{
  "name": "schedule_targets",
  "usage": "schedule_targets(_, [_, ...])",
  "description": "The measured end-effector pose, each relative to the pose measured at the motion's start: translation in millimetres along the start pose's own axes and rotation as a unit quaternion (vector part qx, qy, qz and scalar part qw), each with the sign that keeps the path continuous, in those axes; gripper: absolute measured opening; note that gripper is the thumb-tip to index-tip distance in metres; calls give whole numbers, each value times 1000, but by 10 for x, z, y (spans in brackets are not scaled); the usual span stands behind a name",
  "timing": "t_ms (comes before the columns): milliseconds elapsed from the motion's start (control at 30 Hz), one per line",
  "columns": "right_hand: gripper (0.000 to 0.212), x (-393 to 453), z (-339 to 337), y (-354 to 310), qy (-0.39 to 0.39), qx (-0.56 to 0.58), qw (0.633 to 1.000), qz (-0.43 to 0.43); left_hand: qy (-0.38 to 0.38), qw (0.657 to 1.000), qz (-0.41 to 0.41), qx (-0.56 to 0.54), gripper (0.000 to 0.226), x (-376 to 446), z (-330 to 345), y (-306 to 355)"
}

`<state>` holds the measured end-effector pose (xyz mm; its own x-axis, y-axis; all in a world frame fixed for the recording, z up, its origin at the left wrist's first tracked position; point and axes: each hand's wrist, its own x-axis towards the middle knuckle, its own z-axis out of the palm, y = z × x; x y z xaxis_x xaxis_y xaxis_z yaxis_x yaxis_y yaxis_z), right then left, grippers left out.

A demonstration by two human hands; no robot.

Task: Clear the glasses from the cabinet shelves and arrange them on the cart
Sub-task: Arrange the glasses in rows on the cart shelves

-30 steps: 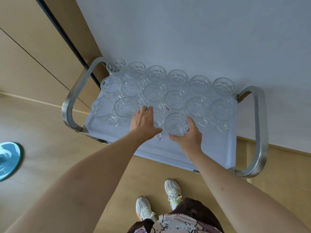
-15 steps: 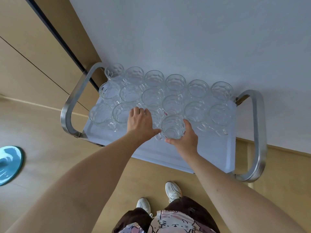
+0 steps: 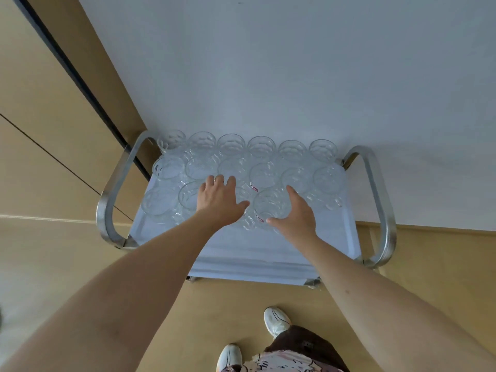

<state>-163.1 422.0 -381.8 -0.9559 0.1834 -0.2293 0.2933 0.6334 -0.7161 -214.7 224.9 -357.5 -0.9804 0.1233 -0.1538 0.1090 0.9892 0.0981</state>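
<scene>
A cart (image 3: 268, 253) with a pale blue tray top carries several clear glass mugs (image 3: 261, 147) in rows along its far side. My left hand (image 3: 218, 201) lies palm down over one mug in the near row, with its fingers curled over the rim. That mug is mostly hidden, and only its handle (image 3: 249, 224) shows. My right hand (image 3: 296, 213) cups the right side of the neighbouring glass mug (image 3: 269, 204), thumb at its near side. Both mugs stand on the tray.
Curved metal handles close the cart's left end (image 3: 110, 200) and right end (image 3: 381, 205). A white wall (image 3: 295, 76) rises right behind the cart. Wooden cabinet panels (image 3: 48, 130) stand at the left. The near strip of the tray holds no glasses. My feet (image 3: 276, 319) stand on the wooden floor.
My head has tilted up, so the cart sits lower in view. Both hands have stayed on the same two mugs, which have shifted only slightly on the tray.
</scene>
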Motion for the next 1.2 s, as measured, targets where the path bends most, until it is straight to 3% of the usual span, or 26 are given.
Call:
schedule_targets(133, [98,-192,-217,-190,24,-37,999,-22,32,998,52,-23,75,-36,-272,94])
schedule_targets(267, [102,-443,-455,-187,15,-97,995,11,48,990,130,-33,74,-56,-463,367])
schedule_targets(400, [102,-745,-800,-19,61,-124,990,37,49,975,217,-7,75,-122,-552,843])
schedule_targets(633, [106,-1368,-1718,492,165,-90,974,126,61,927,369,-4,79,-479,-767,2135])
schedule_targets(933, [103,-2435,-2904,1392,299,-67,928,210,60,853,518,-2,74,-1233,-860,4026])
schedule_targets(1200, [99,-3349,-3830,2418,357,-69,876,316,41,781,623,-15,75,-2076,-726,5701])
